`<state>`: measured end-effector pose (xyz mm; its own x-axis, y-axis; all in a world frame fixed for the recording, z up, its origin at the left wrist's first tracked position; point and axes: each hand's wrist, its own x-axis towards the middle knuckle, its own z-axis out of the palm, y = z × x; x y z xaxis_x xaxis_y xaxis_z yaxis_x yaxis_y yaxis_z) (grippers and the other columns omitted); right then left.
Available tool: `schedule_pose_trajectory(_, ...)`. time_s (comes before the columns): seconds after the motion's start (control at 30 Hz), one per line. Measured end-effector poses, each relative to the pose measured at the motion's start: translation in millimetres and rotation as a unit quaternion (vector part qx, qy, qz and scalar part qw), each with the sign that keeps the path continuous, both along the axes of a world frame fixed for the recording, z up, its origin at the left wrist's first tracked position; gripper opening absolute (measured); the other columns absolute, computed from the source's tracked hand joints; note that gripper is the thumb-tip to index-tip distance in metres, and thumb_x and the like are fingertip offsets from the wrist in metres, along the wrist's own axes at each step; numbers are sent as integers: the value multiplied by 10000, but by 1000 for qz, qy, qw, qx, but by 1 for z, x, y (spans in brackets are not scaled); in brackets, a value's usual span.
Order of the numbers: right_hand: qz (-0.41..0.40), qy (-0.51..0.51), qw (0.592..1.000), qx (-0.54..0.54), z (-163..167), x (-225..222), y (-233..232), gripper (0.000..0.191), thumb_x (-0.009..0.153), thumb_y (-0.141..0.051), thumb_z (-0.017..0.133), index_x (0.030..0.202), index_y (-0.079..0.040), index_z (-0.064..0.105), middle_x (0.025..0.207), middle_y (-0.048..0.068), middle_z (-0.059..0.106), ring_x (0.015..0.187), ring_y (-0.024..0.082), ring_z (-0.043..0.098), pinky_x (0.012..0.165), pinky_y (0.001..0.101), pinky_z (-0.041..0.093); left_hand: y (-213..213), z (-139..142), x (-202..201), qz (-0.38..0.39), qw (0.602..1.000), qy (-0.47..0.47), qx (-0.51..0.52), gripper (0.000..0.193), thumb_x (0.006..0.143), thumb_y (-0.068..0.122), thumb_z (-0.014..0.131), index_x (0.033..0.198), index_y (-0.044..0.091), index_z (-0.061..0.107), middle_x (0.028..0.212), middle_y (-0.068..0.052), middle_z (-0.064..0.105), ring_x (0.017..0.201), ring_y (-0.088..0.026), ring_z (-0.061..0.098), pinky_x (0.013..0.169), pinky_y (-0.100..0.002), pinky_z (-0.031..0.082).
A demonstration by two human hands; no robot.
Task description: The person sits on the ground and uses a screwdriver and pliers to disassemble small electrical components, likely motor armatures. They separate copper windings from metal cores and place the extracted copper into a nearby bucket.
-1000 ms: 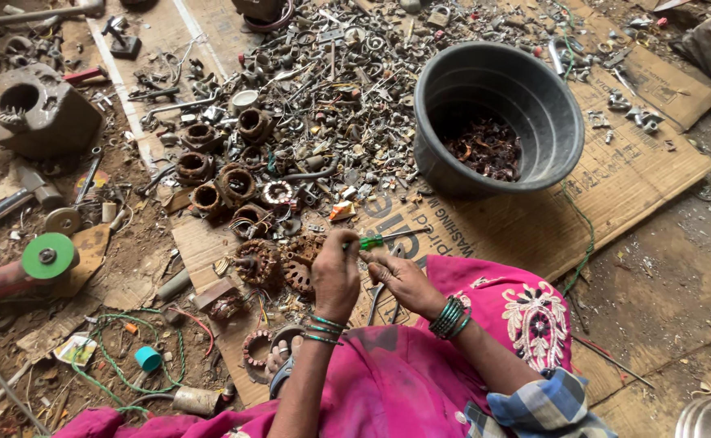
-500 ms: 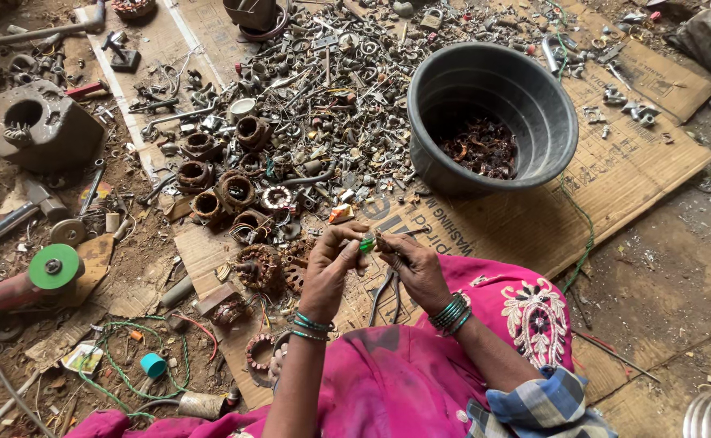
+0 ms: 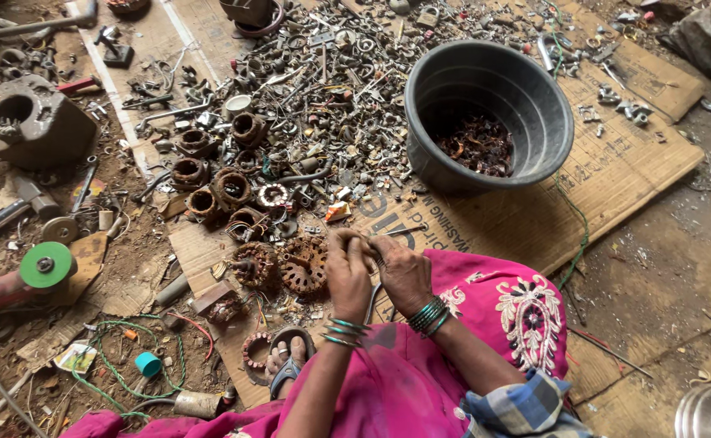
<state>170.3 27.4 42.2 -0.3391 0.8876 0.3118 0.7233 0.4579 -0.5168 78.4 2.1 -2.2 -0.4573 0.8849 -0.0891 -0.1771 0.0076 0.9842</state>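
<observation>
Hands together at lower centre of the frame: left hand [image 3: 347, 272] and right hand [image 3: 402, 272] now pressed closer, fingers clenched around a small part I cannot make out; the green bit seen a moment ago is hidden. Likely still working it loose. Rusty motor cores [image 3: 278, 266] lie just left on cardboard [image 3: 615, 170]; black tub [image 3: 489, 113] upper right.

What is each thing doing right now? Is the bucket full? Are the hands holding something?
Black tub: upright, only a low pile of dark rusty scrap inside.
Left hand: closed, fingertips meeting the right hand; what it pinches is hidden.
Right hand: curled against the left hand.
Green disc grinder: lying on the ground, untouched.
Rusty motor cores: loose, lying on the cardboard.
</observation>
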Motion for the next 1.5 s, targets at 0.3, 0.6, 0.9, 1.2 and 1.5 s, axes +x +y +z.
schedule_pose_trajectory(0.3,36,211,967,-138,5,49,58,331,1002,-279,657,1230,-41,697,1027,20,731,902,159,651,780,308,525,-32,51,60,-88,929,276,232,186,916,-42,599,1039,85,654,930,-94,750,781,-220,752,686,-344,611)
schedule_pose_trajectory(0.6,136,303,888,-318,-8,53,37,232,1000,-199,675,1121,-18,755,899,-14,716,725,72,526,631,224,440,-7,44,-36,-17,906,423,20,167,917,106,680,1061,116,764,1054,-65,769,788,-177,743,731,-326,597)
schedule_pose_trajectory(0.9,173,295,915,-215,-20,47,27,242,928,-114,750,1149,-16,744,1010,31,744,932,95,684,808,254,573,-7,34,-38,-41,977,206,-46,168,919,178,726,1056,123,806,910,-40,798,732,-111,725,684,-271,579)
schedule_pose_trajectory(1.2,131,138,979,-78,9,37,11,278,888,-169,776,1154,-97,744,976,46,758,814,156,758,696,287,607,-2,16,-35,-72,997,7,-28,220,905,179,776,1071,38,807,868,-45,786,701,-73,675,624,-231,561)
schedule_pose_trajectory(1.5,125,43,990,51,18,31,7,260,894,-232,761,1139,-145,761,974,13,748,786,217,729,652,331,581,-2,10,-37,-35,999,5,-27,182,846,145,832,982,28,801,891,-43,789,784,-80,717,704,-231,601)
